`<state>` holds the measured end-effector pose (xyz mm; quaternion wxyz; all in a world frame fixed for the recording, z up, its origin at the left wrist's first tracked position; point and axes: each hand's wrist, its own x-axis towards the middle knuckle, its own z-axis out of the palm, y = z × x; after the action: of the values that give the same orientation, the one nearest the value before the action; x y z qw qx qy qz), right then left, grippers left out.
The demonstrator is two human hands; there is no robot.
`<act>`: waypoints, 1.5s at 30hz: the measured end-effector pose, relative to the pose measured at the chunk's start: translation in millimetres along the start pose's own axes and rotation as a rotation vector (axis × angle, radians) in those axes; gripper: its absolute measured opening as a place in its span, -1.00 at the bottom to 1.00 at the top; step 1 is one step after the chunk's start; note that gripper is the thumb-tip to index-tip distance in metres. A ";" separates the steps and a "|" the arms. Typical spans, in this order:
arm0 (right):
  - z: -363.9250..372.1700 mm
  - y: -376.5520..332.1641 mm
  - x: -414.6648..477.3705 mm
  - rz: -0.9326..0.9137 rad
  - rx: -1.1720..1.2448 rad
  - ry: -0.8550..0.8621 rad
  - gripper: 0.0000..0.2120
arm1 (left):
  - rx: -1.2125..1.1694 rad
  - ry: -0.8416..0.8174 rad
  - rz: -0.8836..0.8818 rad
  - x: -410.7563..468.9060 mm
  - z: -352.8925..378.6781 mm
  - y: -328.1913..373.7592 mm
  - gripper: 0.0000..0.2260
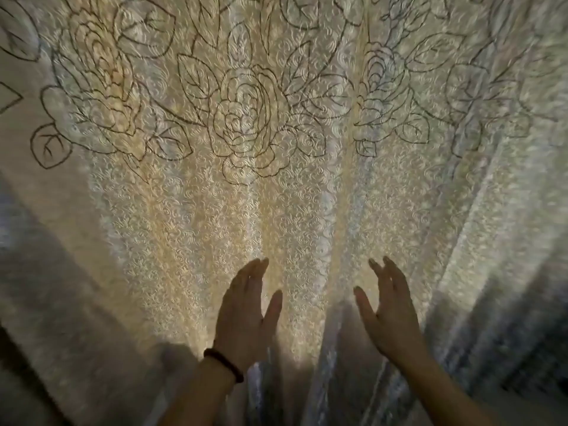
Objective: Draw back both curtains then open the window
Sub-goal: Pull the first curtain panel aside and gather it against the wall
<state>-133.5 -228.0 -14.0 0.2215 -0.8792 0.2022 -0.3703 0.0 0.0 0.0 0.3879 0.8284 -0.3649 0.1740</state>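
Observation:
Two cream lace curtains with outlined rose patterns hang shut across the whole view, lit from behind. The left curtain and the right curtain meet along a vertical fold near the middle. My left hand, with a dark band on its wrist, is raised in front of the left curtain, fingers apart, holding nothing. My right hand is raised just right of the meeting fold, also with spread fingers and nothing in it. Whether either hand touches the cloth I cannot tell. The window is hidden behind the curtains.
Dark shadow lies along the lower left and lower right edges of the cloth. Nothing else shows besides the curtain folds.

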 end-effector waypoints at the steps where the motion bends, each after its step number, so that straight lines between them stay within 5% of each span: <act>1: -3.2 4.8 7.0 0.000 -0.006 0.029 -0.42 | -0.041 0.013 0.031 10.8 5.7 7.4 -0.44; 10: -4.1 71.4 80.1 0.256 0.215 0.084 -0.01 | -0.061 0.110 0.034 90.0 80.1 58.4 -0.14; 17: 41.8 138.2 135.4 0.154 0.414 -0.214 0.04 | 0.021 0.143 -0.019 152.8 143.1 65.9 -0.15; 24: 100.4 118.0 162.1 -0.230 0.446 -0.701 -0.29 | -0.028 0.059 -0.083 185.3 158.8 81.6 -0.08; 28: 120.1 84.9 142.4 -0.412 0.539 -0.945 -0.62 | -0.093 0.243 -0.169 191.2 161.1 87.7 -0.14; 31: 112.8 82.0 138.0 -0.367 0.668 -0.916 -0.66 | 0.006 0.394 -0.266 196.1 158.3 77.1 -0.23; 37: 118.0 90.6 133.4 -0.227 0.681 -0.537 0.19 | 0.073 0.487 -0.312 185.7 129.1 48.1 -0.38; 40: 128.5 68.7 128.4 -0.193 0.610 -0.562 0.46 | 0.044 0.475 -0.282 170.6 105.9 43.8 -0.45; 43: 154.4 33.6 124.4 -0.011 0.613 -0.687 0.53 | 0.025 0.460 -0.286 158.1 79.8 34.0 -0.48; 45: 171.9 6.5 119.0 0.036 0.639 -0.811 0.36 | 0.034 0.487 -0.263 150.5 62.2 27.1 -0.44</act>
<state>69.2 -254.0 -58.5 0.5460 -0.8369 -0.0078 -0.0392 81.6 -130.3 60.3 0.4695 0.8087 -0.1474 0.3223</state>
